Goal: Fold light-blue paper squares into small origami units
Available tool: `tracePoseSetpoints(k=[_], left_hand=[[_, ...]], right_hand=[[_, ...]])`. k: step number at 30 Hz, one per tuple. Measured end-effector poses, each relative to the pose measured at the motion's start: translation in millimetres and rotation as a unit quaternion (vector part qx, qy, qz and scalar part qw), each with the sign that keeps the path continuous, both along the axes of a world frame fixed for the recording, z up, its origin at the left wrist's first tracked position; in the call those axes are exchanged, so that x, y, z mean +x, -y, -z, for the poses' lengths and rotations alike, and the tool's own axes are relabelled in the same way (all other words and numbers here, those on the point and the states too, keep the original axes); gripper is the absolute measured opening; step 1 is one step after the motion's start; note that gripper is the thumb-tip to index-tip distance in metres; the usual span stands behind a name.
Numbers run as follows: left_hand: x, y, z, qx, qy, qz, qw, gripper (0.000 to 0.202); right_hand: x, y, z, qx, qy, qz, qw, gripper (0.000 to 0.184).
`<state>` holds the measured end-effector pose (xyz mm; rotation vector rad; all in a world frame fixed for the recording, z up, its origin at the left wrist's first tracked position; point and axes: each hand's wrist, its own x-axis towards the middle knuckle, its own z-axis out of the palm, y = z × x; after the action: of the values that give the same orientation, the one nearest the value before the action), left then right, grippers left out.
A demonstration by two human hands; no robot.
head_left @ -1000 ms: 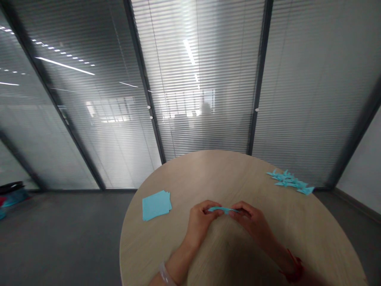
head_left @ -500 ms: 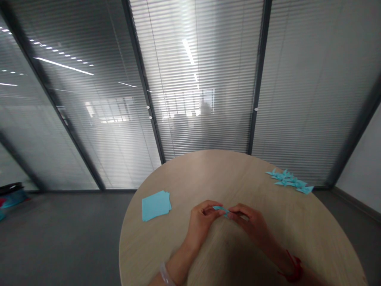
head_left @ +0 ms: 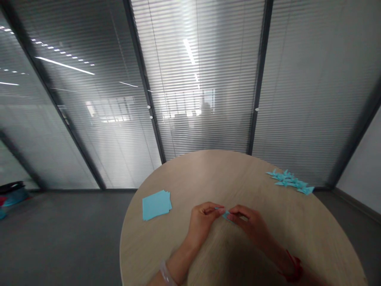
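Note:
A small folded piece of blue paper (head_left: 225,215) sits between my two hands, just above the round table, mostly covered by fingers. My left hand (head_left: 203,217) pinches its left side with thumb and forefinger. From the other side, the thumb and fingertips of my right hand (head_left: 249,221) close on its right end. To the left lies a stack of flat blue paper sheets (head_left: 156,205), its edges slightly uneven. Several folded blue paper pieces (head_left: 290,181) with pointed tips are gathered near the table's far right edge.
The round wooden table (head_left: 208,171) stands before a glass wall with blinds (head_left: 202,131) and dark frames. Grey floor (head_left: 74,234) surrounds it. On the floor at far left is a dark and blue object (head_left: 13,194), partly out of view.
My left fingers have closed further over the paper, so less of its upper edge shows. A bit more shows below, between the hands. The stack and folded pieces stay put.

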<state>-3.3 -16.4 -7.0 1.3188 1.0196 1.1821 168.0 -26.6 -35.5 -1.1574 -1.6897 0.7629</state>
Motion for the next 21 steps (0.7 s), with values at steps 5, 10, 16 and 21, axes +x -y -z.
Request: tracePoseSetpoints(k=[5, 10, 16, 21], left_hand=[[-1, 2, -2.2, 0.003, -0.007, -0.02, 1.0, 0.017], [1, 2, -0.3, -0.024, 0.004, -0.036, 0.999, 0.019], [1, -2, 10.5, -0.009, -0.033, -0.038, 0.999, 0.021], [3, -1, 14.9, 0.009, -0.071, -0.021, 0.997, 0.019]], right_hand=[[-1, 2, -3.9, -0.009, -0.007, -0.001, 1.0, 0.026], [-3, 2, -4.3, -0.024, -0.024, -0.017, 0.999, 0.025], [-4, -5, 7.7, -0.096, -0.066, -0.063, 0.991, 0.029], [-5, -5, 9.9, -0.149, -0.074, -0.096, 0.981, 0.032]])
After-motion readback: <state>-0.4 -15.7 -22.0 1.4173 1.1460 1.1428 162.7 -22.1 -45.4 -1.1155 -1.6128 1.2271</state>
